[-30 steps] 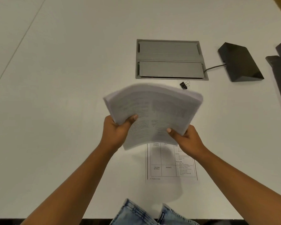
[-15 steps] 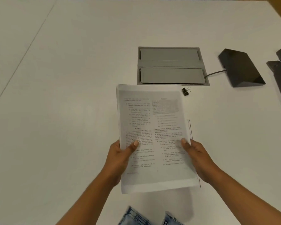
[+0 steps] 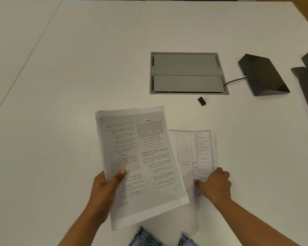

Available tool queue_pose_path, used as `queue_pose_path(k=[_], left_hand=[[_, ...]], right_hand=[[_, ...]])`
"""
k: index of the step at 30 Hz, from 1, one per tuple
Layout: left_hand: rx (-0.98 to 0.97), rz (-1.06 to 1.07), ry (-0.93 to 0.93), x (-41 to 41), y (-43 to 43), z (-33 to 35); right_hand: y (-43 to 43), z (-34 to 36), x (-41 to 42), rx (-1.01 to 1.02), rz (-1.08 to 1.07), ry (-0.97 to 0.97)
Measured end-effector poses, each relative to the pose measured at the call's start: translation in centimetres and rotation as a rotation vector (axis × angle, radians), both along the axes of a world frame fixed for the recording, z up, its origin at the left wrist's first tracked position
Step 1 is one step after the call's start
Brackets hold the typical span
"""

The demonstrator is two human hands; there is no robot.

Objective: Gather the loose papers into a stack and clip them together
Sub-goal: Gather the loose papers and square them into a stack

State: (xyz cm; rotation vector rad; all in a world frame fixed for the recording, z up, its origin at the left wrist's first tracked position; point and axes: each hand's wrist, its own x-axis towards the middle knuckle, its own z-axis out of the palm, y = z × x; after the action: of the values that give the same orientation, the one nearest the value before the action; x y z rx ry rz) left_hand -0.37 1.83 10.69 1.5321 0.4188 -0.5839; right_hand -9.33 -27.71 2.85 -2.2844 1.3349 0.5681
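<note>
Most of the gathering looks done: your left hand (image 3: 107,185) grips the stack of papers (image 3: 140,162), raised and tilted, just left of the last loose sheet (image 3: 199,153) on the table (image 3: 78,68). Your right hand (image 3: 214,185) presses curled fingers on that sheet; beyond it, the binder clip (image 3: 202,100) lies untouched, so clipping remains.

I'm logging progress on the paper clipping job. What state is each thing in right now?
Paper stack: lifted, held by left hand.
Single sheet: flat on table, right hand pressing on it.
Binder clip: loose on table, unused.
Table hatch: lids closed.
</note>
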Motion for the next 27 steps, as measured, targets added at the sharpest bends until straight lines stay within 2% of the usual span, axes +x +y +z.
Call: queue_pose_path(k=[3,6,9,12,15,18,23,27], left_hand=[[0.027,0.035,-0.004,-0.2,1.3,-0.4],[0.047,0.062,-0.007,-0.3,2.2,-0.7],[0.069,0.077,-0.012,-0.2,3.2,-1.0],[0.098,0.081,-0.027,0.1,4.1,-1.2],[0.094,0.076,-0.035,0.2,4.5,-1.0],[0.084,0.069,-0.032,0.2,4.3,-0.8],[0.005,0.028,-0.003,0.0,2.5,-0.4],[-0.028,-0.023,0.004,-0.4,0.4,0.3]], right_hand=[[-0.9,-0.2,0.0,0.127,-0.155,-0.13],[-2.1,-0.2,-0.3,0.135,-0.148,-0.197],[-2.9,0.6,-0.5,0.224,-0.234,-0.401],[-3.9,2.5,-0.5,0.293,-0.311,-0.57],[-4.7,5.4,-0.3,0.254,-0.344,-0.725],[-4.7,9.0,-0.2,0.392,-0.408,-0.888],[-2.5,12.4,0.6,0.651,-0.304,-0.899],[0.1,12.3,1.3,0.642,-0.103,-0.85]])
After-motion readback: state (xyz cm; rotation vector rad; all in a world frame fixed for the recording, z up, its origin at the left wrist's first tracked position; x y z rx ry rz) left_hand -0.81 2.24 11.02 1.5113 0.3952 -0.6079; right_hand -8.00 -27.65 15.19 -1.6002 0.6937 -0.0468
